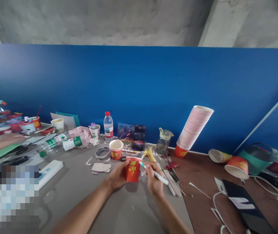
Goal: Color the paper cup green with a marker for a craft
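Observation:
A red paper cup point(133, 174) with yellow lettering is held just above the grey tabletop, its open rim facing up. My left hand point(118, 175) is closed round its left side. In my right hand point(153, 178) is a white marker point(162, 178) with a green end, gripped like a pen. The green end points toward the cup's upper right edge; whether it touches cannot be made out. Just behind stands another red and white paper cup point(116, 152), upright. Pieces of cut card point(101, 167) lie to the left of my left hand.
A tall leaning stack of paper cups point(195, 126) stands at the back right by the blue partition point(139, 81). A water bottle point(108, 126), a tape roll point(102, 153), a glass jar point(163, 143) and a yellow peel-like piece point(150, 154) are behind. Another person's hand point(9, 139) shows at left.

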A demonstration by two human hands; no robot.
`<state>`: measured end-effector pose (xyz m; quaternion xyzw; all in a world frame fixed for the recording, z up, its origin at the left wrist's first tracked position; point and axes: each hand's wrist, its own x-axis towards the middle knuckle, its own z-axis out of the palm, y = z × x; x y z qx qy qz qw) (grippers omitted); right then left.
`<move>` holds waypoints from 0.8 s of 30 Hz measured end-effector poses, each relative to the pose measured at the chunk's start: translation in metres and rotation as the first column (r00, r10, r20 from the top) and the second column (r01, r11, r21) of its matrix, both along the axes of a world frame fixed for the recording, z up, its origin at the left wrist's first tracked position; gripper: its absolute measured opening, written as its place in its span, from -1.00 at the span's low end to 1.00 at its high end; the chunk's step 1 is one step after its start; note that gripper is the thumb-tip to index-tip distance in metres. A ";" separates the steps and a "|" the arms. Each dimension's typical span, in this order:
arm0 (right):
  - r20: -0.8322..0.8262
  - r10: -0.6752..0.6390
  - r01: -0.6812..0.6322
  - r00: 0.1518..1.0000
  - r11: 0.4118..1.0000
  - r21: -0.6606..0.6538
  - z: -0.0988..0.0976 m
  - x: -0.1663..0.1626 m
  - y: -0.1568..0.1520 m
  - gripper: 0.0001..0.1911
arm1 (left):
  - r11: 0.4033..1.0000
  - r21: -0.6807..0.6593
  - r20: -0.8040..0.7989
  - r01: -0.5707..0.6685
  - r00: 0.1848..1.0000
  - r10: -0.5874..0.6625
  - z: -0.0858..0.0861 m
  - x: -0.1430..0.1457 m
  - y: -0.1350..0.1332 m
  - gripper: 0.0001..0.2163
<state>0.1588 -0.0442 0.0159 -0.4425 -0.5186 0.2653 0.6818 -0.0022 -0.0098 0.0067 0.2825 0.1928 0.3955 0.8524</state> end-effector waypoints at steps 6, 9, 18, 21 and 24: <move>-0.032 0.010 -0.011 0.999 1.000 -0.001 0.001 -0.002 -0.001 -0.62 | 1.000 -0.005 0.030 -0.013 0.999 0.013 -0.003 -0.001 0.002 -0.71; 0.006 -0.067 0.067 0.998 0.998 0.015 0.004 -0.003 -0.001 -0.67 | 1.000 0.019 0.025 0.011 1.000 -0.012 -0.004 -0.001 0.002 -0.68; -0.025 0.006 -0.006 1.000 1.000 0.016 0.002 -0.003 -0.002 -0.63 | 0.990 0.120 -0.067 -0.068 0.995 0.076 -0.004 0.000 -0.001 -0.78; 0.014 -0.017 0.017 1.000 0.999 0.033 0.005 -0.004 -0.004 -0.65 | 0.991 0.093 -0.067 -0.097 0.992 0.104 -0.004 0.001 0.000 -0.81; 0.046 0.081 -0.082 0.996 0.996 0.019 0.004 -0.005 -0.005 -0.60 | 0.992 0.049 -0.045 -0.117 0.992 0.119 -0.002 0.001 0.001 -0.80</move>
